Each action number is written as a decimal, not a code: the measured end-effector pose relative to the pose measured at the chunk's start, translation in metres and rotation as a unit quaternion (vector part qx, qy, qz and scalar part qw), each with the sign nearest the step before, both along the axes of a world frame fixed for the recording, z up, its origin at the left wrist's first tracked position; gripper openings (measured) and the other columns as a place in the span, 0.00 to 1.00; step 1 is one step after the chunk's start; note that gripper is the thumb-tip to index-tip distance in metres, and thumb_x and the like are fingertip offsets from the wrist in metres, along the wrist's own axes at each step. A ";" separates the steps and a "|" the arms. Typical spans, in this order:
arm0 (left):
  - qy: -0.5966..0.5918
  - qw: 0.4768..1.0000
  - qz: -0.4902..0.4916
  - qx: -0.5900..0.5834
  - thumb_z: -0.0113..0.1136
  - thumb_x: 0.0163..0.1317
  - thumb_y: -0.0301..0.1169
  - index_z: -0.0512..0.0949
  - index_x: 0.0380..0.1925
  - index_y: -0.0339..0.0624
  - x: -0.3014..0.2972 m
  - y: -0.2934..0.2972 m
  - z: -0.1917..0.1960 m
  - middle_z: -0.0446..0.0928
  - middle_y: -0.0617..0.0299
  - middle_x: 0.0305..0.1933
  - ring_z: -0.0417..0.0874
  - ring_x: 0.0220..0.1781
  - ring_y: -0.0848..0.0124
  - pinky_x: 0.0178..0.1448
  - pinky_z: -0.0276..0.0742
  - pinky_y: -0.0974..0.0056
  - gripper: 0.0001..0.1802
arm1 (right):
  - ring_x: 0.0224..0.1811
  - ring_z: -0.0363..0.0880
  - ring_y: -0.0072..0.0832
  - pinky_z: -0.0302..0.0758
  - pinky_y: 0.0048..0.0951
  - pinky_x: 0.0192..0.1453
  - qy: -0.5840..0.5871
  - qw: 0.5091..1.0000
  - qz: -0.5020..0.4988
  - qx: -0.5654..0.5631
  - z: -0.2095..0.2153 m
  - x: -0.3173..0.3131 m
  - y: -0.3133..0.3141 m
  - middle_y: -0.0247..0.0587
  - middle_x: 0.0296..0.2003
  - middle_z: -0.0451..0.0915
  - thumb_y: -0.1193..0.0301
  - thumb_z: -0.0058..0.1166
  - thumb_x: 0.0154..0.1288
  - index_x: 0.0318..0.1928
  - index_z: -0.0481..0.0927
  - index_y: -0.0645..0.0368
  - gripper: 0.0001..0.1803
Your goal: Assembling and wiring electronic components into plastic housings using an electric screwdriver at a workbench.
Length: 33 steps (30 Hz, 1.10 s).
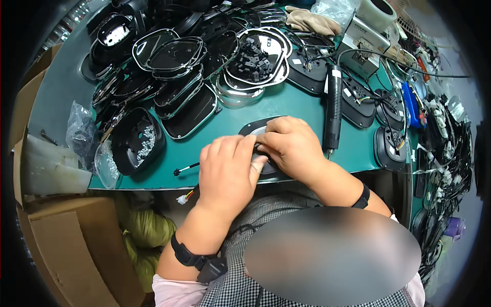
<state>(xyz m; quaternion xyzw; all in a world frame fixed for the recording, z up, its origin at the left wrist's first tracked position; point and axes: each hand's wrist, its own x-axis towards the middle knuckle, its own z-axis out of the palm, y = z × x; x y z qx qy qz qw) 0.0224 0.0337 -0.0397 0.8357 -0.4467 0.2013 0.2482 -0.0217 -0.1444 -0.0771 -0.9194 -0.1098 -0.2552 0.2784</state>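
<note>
Your left hand point(227, 171) lies flat, fingers together, pinning the black housing point(255, 128) at the near table point(302, 110) edge so it can't slide. Your right hand point(289, 143) curls over it, fingertips seemingly pinching something small, hidden. The screwdriver point(333, 110) lies just right, within reach.

both hands point(255, 156) hide most of the black housing point(254, 126) beneath them.

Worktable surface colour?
Dark green; the worktable shows best in the head view, between the piled black housings and both hands.
</note>
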 end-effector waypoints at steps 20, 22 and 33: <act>0.225 0.974 -0.018 -0.033 0.67 0.59 0.33 0.81 0.41 0.44 0.024 -0.009 -0.019 0.77 0.55 0.35 0.81 0.35 0.52 0.38 0.78 0.53 0.12 | 0.42 0.83 0.42 0.79 0.39 0.48 0.017 0.995 -0.091 -0.044 0.056 0.079 -0.067 0.42 0.37 0.84 0.65 0.67 0.58 0.40 0.86 0.54 0.11; 0.230 0.972 -0.021 -0.037 0.68 0.58 0.33 0.81 0.41 0.44 0.024 -0.008 -0.018 0.77 0.55 0.35 0.81 0.35 0.52 0.38 0.78 0.54 0.12 | 0.42 0.82 0.42 0.79 0.39 0.47 0.024 0.986 -0.147 -0.078 0.059 0.108 -0.079 0.41 0.36 0.84 0.64 0.65 0.60 0.41 0.87 0.53 0.11; 0.219 0.975 -0.028 -0.032 0.70 0.57 0.35 0.81 0.40 0.45 0.028 -0.009 -0.017 0.77 0.57 0.35 0.82 0.34 0.54 0.36 0.79 0.54 0.12 | 0.39 0.84 0.37 0.74 0.42 0.49 0.070 0.948 -0.226 -0.211 0.031 0.154 -0.086 0.37 0.34 0.84 0.61 0.61 0.61 0.37 0.88 0.50 0.09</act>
